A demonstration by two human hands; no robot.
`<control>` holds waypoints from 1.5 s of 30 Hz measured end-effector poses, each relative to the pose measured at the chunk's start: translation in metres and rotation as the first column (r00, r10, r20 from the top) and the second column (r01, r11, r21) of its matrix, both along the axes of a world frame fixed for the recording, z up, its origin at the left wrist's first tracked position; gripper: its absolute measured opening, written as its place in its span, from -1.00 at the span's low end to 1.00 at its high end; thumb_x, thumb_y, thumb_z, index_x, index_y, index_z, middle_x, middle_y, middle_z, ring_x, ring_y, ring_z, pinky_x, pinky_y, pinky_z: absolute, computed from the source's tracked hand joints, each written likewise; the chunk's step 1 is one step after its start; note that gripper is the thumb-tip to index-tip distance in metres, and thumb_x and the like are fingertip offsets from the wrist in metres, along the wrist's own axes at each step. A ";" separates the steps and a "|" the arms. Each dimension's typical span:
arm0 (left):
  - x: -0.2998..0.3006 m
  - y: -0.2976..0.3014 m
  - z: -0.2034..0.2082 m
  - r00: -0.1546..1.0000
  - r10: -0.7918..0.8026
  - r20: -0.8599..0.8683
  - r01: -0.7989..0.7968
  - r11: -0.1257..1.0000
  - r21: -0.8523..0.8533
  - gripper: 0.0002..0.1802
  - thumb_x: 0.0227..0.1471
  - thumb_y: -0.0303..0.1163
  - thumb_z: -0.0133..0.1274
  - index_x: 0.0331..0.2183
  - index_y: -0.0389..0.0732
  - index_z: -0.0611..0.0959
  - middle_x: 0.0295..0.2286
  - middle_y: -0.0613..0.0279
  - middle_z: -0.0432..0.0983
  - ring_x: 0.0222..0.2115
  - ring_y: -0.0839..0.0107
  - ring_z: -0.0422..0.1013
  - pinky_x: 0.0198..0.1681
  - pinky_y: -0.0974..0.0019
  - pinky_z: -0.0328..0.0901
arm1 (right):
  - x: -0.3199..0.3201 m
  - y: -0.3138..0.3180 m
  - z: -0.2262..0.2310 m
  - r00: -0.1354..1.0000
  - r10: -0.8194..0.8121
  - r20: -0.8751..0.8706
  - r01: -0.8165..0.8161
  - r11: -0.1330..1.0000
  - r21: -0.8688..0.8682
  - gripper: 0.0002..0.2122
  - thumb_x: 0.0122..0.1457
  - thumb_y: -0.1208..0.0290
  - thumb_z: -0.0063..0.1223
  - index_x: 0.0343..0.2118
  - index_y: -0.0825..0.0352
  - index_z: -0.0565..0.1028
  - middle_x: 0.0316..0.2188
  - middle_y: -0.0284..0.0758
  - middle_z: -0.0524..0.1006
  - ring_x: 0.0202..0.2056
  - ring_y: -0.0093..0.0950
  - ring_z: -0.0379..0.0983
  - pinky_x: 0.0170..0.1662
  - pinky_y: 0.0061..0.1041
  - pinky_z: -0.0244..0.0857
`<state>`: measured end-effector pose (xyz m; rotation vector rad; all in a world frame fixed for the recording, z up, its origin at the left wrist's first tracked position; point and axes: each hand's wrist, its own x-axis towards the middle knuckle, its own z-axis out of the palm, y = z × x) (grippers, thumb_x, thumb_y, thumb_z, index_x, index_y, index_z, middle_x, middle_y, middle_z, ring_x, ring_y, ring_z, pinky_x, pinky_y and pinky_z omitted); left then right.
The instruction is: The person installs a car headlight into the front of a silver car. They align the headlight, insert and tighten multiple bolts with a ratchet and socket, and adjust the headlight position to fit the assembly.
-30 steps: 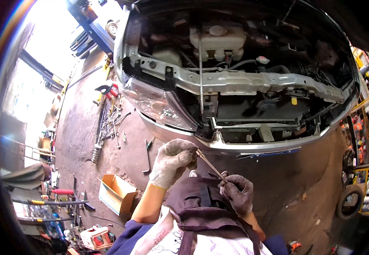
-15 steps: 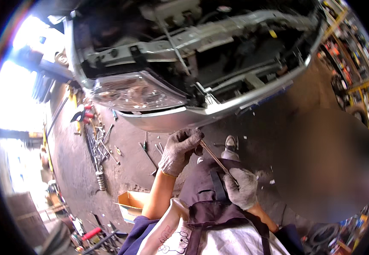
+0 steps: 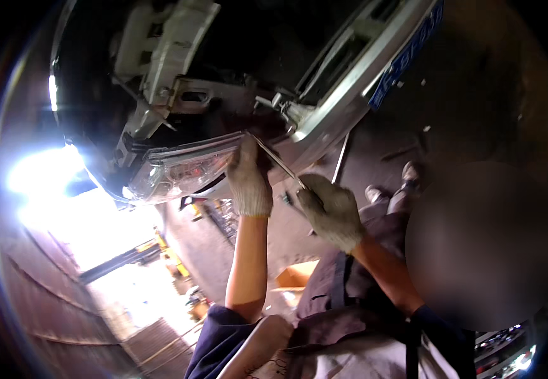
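A slim metal rod-like tool [image 3: 280, 163] slants between my two gloved hands; its exact kind is not clear. My right hand [image 3: 332, 211], in a whitish work glove, is closed around its lower end. At the upper end, my left hand [image 3: 249, 183] has its fingers bent round the tip, which is partly hidden. That hand is against the inner edge of the car's clear headlight [image 3: 182, 177]. Beside it, the silver bumper [image 3: 327, 123] runs up to the right.
The open front of the car shows a metal bracket [image 3: 192, 96] behind the headlight. An open cardboard box [image 3: 297, 275] stands on the floor below my arms. Several tools lie under the headlight, and a thin bar [image 3: 341, 158] shows beneath the bumper. Bright light enters at left.
Both hands have gone up with the tool, from in front of the bumper to the headlight's inner edge. My view has turned and come closer to the headlight.
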<state>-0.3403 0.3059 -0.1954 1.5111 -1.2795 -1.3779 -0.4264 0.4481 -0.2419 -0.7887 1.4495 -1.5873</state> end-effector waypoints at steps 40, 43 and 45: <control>-0.011 -0.120 0.086 -0.495 0.146 0.857 0.855 0.259 0.450 -0.63 0.32 -0.24 -0.20 -0.17 -0.31 0.60 -0.23 -0.05 0.57 -0.21 -0.03 0.50 -0.18 0.02 0.35 | 0.067 -0.100 0.025 0.954 -0.222 0.203 0.234 0.971 -0.040 -0.83 0.18 0.41 0.02 -0.25 0.40 0.41 -0.74 -0.22 0.44 -0.69 -0.24 0.45 -0.63 -0.26 0.28; -0.004 -0.116 0.084 -0.412 0.178 0.894 0.882 0.326 0.341 -0.60 0.30 -0.18 -0.17 -0.10 -0.25 0.61 -0.20 -0.04 0.58 -0.19 -0.02 0.50 -0.12 0.03 0.35 | 0.070 -0.096 0.016 0.950 -0.224 0.217 0.247 0.965 -0.089 -0.82 0.19 0.41 0.01 -0.23 0.40 0.42 -0.72 -0.22 0.45 -0.69 -0.23 0.45 -0.62 -0.24 0.29; -0.002 -0.113 0.082 -0.355 0.205 0.912 0.891 0.369 0.264 -0.58 0.29 -0.14 -0.14 -0.05 -0.22 0.61 -0.18 -0.03 0.58 -0.18 -0.01 0.51 -0.08 0.04 0.35 | 0.072 -0.098 0.017 0.942 -0.252 0.220 0.280 0.954 -0.107 -0.81 0.19 0.40 0.01 -0.22 0.40 0.41 -0.71 -0.22 0.46 -0.68 -0.22 0.46 -0.62 -0.23 0.30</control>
